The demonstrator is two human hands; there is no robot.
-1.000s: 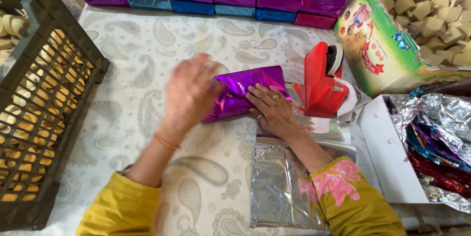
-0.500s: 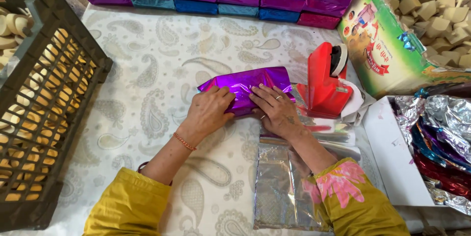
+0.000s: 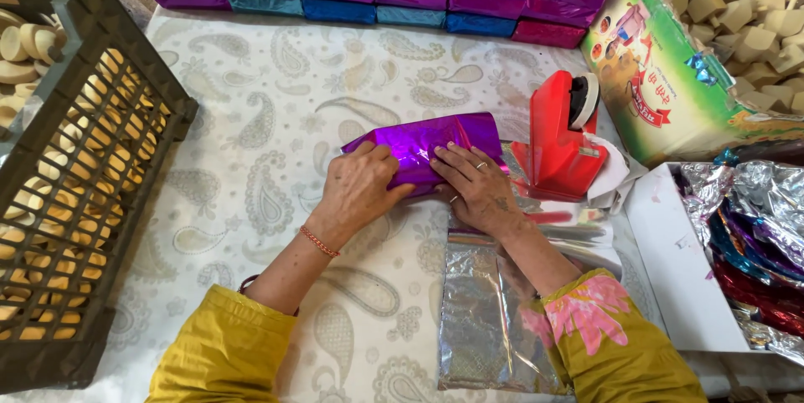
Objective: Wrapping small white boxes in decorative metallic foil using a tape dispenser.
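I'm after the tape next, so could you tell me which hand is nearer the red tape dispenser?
Right. The right hand rests on the purple parcel just beside the dispenser; the left hand presses the parcel's far end.

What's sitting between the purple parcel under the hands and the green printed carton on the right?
In the head view, the red tape dispenser stands between the purple parcel and the green carton, close beside the parcel's right end, with white paper under its far side.

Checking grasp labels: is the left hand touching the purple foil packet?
Touching. Head view shows the left hand lying flat on the purple foil packet, fingers pressed into the foil with no gap.
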